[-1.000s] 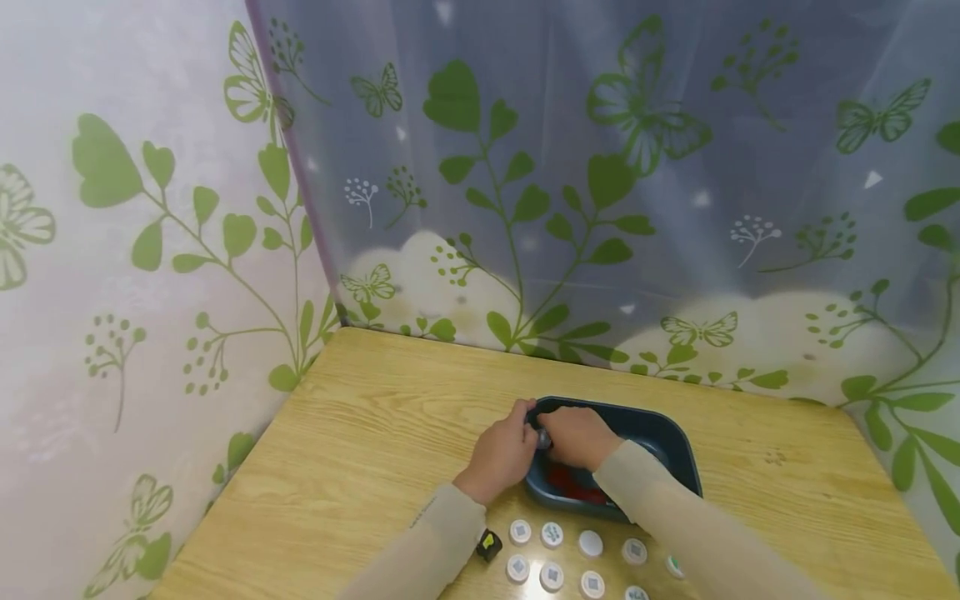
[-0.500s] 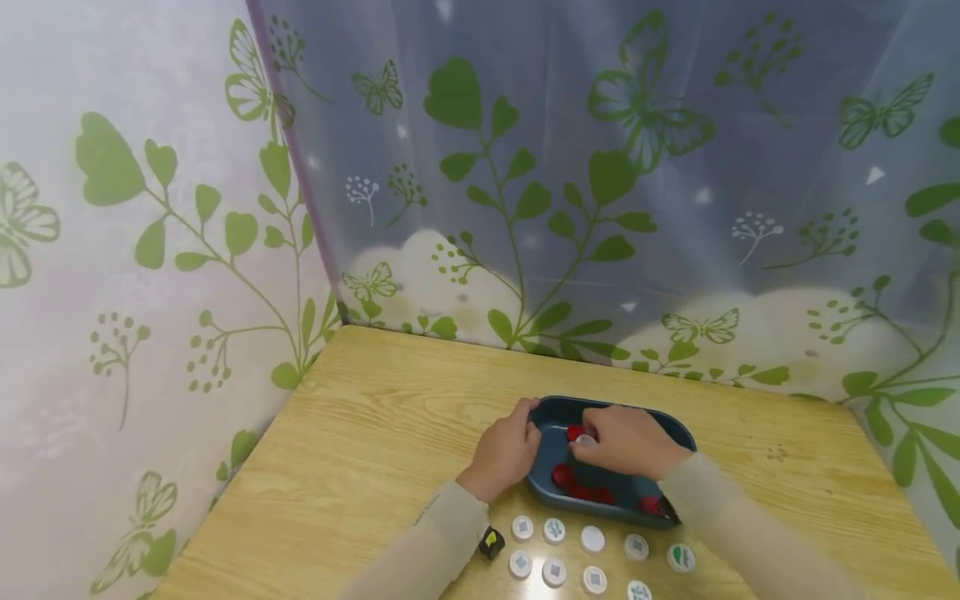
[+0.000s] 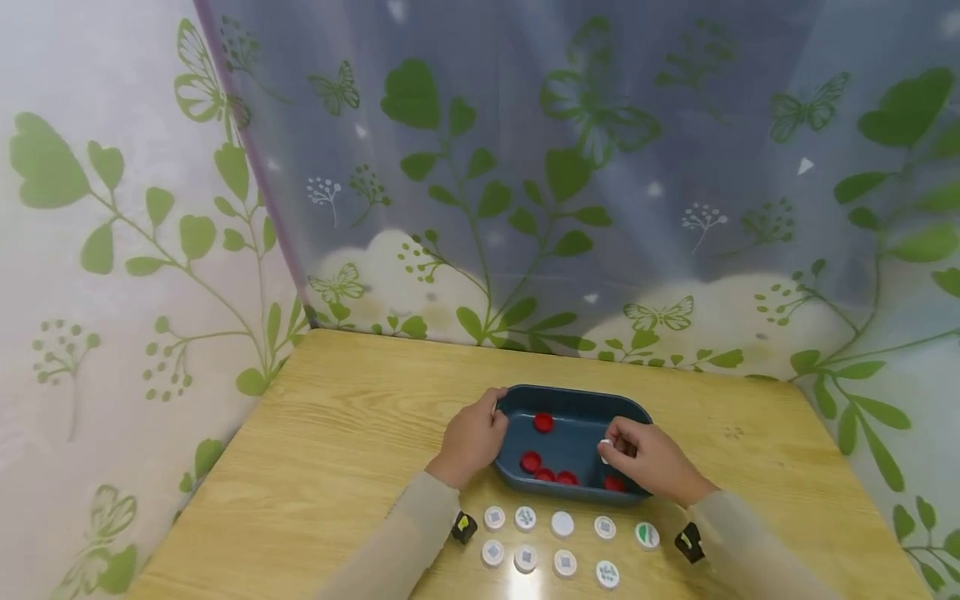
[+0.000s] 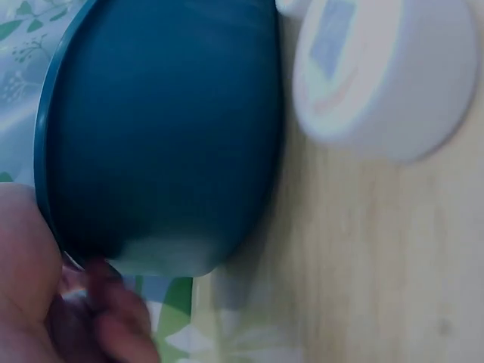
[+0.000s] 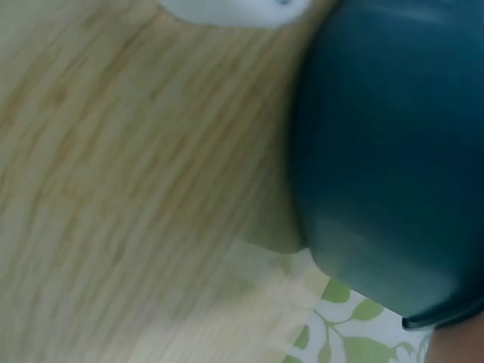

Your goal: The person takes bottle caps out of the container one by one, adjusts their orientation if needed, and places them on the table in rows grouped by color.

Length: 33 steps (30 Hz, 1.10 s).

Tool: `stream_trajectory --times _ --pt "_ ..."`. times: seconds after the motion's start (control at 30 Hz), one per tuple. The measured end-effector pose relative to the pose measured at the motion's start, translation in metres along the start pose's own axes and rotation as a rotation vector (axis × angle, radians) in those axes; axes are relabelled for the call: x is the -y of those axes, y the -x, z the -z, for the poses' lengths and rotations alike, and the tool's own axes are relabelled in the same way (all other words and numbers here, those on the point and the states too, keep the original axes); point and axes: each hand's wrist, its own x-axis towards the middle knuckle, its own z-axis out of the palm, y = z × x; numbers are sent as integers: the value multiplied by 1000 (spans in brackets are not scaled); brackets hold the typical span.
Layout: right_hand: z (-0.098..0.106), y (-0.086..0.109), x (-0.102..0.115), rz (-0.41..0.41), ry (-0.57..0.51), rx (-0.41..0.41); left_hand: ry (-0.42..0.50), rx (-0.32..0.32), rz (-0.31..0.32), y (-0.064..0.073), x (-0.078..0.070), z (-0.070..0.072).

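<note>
A dark blue tray [image 3: 577,442] stands on the wooden table, with several red bottle caps [image 3: 543,422] lying loose inside. My left hand [image 3: 472,437] grips the tray's left rim, thumb at the top edge; the left wrist view shows these fingers at the tray wall [image 4: 166,136]. Over the tray's right end, my right hand [image 3: 652,458] pinches a small white bottle cap [image 3: 605,451] between thumb and fingers. In the right wrist view only a sliver of that hand [image 5: 457,344] appears beside the tray, and the pinched cap is hidden there.
White bottle caps with printed tops, such as this one [image 3: 562,524], lie in two rows on the table [image 3: 360,442] in front of the tray. A patterned curtain [image 3: 495,275] hangs behind the table. Black wrist straps [image 3: 689,542] sit at both cuffs.
My right hand has moved from the tray's left end to its right end, uncovering the red caps. The head view has turned slightly right. My left hand keeps its hold on the rim.
</note>
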Motion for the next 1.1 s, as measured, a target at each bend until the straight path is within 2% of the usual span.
stream_trajectory --times 0.13,0.23,0.33,0.43,0.53,0.67,0.8,0.9,1.0,1.1 --pt "-6 -5 0 22 84 -33 -84 -23 1 -6 -3 2" --pt "-9 -9 2 34 112 -54 -102 -5 22 -10 -7 2" --pt "-12 -11 1 44 108 -79 -59 -3 56 -12 -10 -2" --pt "-13 -12 -1 44 104 -90 33 -29 89 -11 -10 -8" --pt "-13 -11 -3 28 96 -99 119 -50 87 -10 -9 -13" --pt "-13 -12 -3 9 91 -113 154 -43 9 -10 -6 -13" --pt "-13 -15 -1 -6 92 -119 104 4 -117 -10 -1 -10" --pt "-13 -15 -1 -15 92 -118 44 70 -190 -10 3 -7" --pt "-13 -13 -1 -22 92 -117 3 149 -214 -9 6 -5" --pt "-14 -12 -2 -15 95 -125 17 208 -203 -8 6 -2"
